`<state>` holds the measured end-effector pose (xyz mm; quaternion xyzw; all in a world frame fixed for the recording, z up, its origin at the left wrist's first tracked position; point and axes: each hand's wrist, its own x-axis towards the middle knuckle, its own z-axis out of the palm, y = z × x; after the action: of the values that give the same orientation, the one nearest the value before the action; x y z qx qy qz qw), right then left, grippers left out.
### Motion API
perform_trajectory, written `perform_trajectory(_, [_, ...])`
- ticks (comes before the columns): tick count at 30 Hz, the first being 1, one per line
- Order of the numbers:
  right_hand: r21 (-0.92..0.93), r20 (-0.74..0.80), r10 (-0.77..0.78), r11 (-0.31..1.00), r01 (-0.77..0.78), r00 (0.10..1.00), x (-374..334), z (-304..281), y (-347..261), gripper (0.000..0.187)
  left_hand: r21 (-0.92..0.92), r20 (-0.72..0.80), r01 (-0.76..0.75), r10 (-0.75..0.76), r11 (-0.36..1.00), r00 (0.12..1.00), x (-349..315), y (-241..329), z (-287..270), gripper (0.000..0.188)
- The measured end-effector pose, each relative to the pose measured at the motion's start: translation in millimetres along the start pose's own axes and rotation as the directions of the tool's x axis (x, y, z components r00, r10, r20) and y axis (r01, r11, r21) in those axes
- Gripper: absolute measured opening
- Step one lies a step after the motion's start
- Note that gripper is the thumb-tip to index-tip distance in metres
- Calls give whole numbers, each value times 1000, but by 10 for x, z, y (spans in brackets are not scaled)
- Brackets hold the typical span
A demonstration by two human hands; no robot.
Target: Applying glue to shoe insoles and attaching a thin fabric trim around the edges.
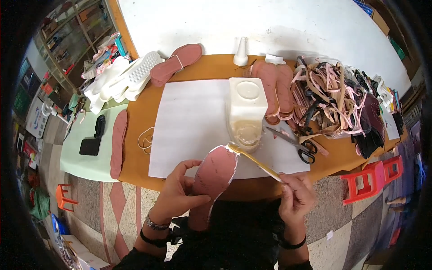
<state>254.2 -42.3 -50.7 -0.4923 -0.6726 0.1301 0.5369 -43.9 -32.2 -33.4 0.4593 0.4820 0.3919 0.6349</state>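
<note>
My left hand (183, 191) grips a pink shoe insole (214, 171) by its lower part, thumb across its face. White glue lines the insole's edge, thickest around the top. Pinched in my right hand (297, 195) is a slim yellow brush (255, 161), shaped like a toothbrush. Its whitish head touches the upper right edge of the insole. Just beyond stands a cut-open white plastic jug (248, 101), with pale residue around its near opening. Black-handled scissors (294, 143) lie to the right of the jug. A white sheet (189, 121) covers the middle of the brown table.
Pink insoles (270, 85) stand behind the jug, beside a heap of straps (330, 99). A tied insole pair (176, 64), white soles (121, 78) and a white cone-shaped bottle (241, 53) sit at the back. Another insole (119, 144) lies left, near a black device (90, 146). Red stools (371, 180) stand right.
</note>
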Motion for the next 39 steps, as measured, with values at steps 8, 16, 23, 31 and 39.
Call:
perform_trajectory(8, [-69,-121,87,993,-96,989,-94,-118,130,16,87,-93,-61,69,994,993,58,137,-170,83])
perform_trajectory(16, [-13,-208,118,992,-123,971,-237,-278,232,16,796,-141,-183,470,577,871,435,508,-353,67])
perform_trajectory(23, [-21,-183,142,989,-148,973,-321,-315,215,15,893,53,-284,544,350,837,948,409,-290,60])
perform_trajectory(31, [-17,-169,178,983,-184,969,-361,-340,240,15,911,81,-286,553,297,830,1122,306,-312,57])
perform_trajectory(39, [-68,-126,177,980,-186,976,-307,-290,263,20,927,-30,-162,499,337,866,871,249,-696,58])
